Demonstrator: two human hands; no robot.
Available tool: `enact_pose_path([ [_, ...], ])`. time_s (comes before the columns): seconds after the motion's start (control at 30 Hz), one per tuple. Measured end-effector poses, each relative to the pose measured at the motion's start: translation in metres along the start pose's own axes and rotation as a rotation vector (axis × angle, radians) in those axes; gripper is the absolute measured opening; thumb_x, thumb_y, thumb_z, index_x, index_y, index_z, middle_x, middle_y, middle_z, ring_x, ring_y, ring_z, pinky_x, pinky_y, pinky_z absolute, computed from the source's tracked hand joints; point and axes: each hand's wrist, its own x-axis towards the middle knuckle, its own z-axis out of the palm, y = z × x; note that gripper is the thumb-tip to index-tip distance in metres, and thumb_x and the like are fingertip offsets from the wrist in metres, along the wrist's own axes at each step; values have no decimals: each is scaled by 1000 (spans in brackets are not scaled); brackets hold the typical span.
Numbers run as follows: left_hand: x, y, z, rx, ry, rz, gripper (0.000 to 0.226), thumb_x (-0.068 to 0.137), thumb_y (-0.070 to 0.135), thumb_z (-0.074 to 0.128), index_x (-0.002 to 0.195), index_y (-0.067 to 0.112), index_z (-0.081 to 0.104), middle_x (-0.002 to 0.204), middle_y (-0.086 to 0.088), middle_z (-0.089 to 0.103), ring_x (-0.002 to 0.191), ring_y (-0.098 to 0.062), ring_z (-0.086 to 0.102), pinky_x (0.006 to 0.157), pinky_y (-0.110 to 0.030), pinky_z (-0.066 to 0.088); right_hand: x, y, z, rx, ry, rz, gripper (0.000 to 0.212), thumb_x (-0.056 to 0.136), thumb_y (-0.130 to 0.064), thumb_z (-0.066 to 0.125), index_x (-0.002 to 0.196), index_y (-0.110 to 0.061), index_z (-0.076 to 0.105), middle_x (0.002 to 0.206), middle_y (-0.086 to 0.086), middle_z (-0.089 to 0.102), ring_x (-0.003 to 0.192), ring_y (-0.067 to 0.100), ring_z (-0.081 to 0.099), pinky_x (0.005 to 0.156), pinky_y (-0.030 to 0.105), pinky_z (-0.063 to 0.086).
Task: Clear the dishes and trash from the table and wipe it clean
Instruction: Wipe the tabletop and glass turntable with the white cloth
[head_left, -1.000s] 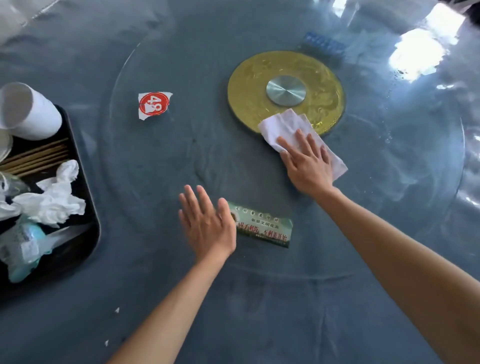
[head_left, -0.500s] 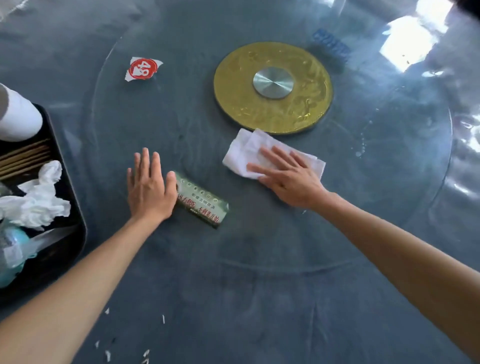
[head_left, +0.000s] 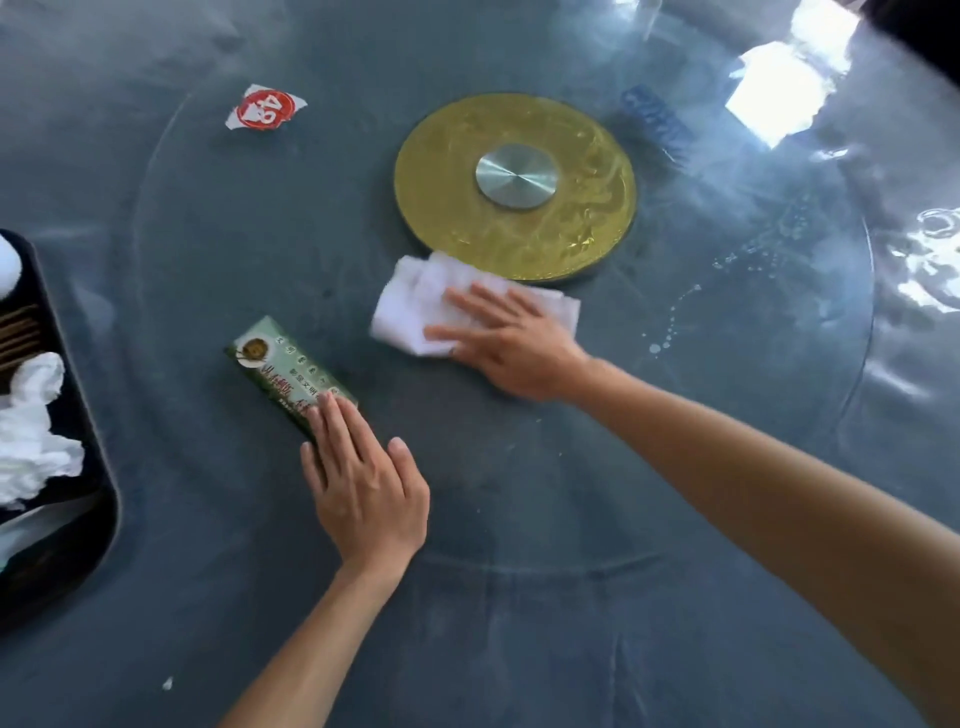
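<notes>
A round disc (head_left: 514, 187) sits upper centre of the frame on the counter (head_left: 519, 649). Just below its lower edge lies a cloth (head_left: 410, 306), with the right hand (head_left: 511, 345) flat on it. Lower left of the cloth lies a packet (head_left: 283, 371), its near end under the left hand (head_left: 366, 491). A torn label (head_left: 264, 108) lies at upper left. A tray (head_left: 101, 499) at the left edge holds crumpled tissues (head_left: 28, 431).

Two bare arms reach in from the near edge. The left hand (head_left: 366, 486) and right hand (head_left: 511, 343) wear no gloves, rings or bracelets, and the wrists carry no watch. Both forearms are uncovered for their whole visible length, with no sleeve in sight. The fingernails are short and unpainted.
</notes>
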Motion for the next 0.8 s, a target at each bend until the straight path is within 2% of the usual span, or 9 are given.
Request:
enact_pose_path([
  [0.13,7,-10,2,8,33,21,70,96,34,29,155,-4,23,164,-18,23,153,-31,19,121,-51,19,4,98,-45,90,35,488,43,102,-65,16,144,-69,25,170,-12,7,157,15,0,126,46,1],
  [0.2,11,-13,2,-4,34,19,71,95,35,28,155,-3,24,164,-17,22,153,-29,18,122,-49,17,-14,118,-54,146,31,650,46,101,-69,16,145,-67,26,170,-11,3,157,17,-3,125,48,-4],
  [0.27,15,-16,1,-20,24,22,71,96,37,26,155,-2,23,165,-15,21,154,-28,15,123,-48,15,-34,109,-47,165,57,733,49,99,-72,13,147,-67,23,170,-11,-1,157,17,-7,125,49,-7],
  [0.37,20,-21,0,-50,26,27,70,99,40,21,156,0,24,166,-13,20,155,-26,14,123,-45,12,-73,46,-15,77,51,604,47,102,-60,10,147,-67,18,171,-9,-1,157,20,-4,124,52,-2],
  [0.47,25,-27,-4,-107,8,26,72,98,41,9,158,3,20,167,-8,14,156,-20,8,124,-40,6,-124,-61,27,63,23,226,43,105,-58,20,147,-66,25,170,-10,6,158,18,0,124,51,4],
  [0.53,29,-30,-9,-132,-6,47,76,94,41,4,158,4,19,168,-7,12,156,-19,6,124,-39,4,-146,-103,48,52,17,-8,40,106,-57,31,146,-62,34,169,-11,13,157,19,6,124,51,8],
  [0.67,44,-43,-13,-134,4,89,74,95,41,2,158,7,20,168,-5,13,155,-18,7,125,-39,3,-115,-64,37,-28,-4,-271,39,106,-52,36,144,-58,41,168,-11,21,156,18,15,122,48,18],
  [0.73,52,-51,-14,-149,-6,97,74,96,44,1,159,9,21,168,-3,12,155,-16,6,125,-38,2,-87,-21,18,-53,15,-79,43,104,-51,28,145,-59,40,168,-9,21,156,19,15,122,48,20],
  [0.8,61,-58,-18,-159,-18,102,75,96,46,4,158,9,23,168,-2,14,155,-15,8,124,-37,2,-66,27,-7,9,59,290,49,99,-55,15,145,-65,32,169,-10,13,157,19,8,124,50,13],
])
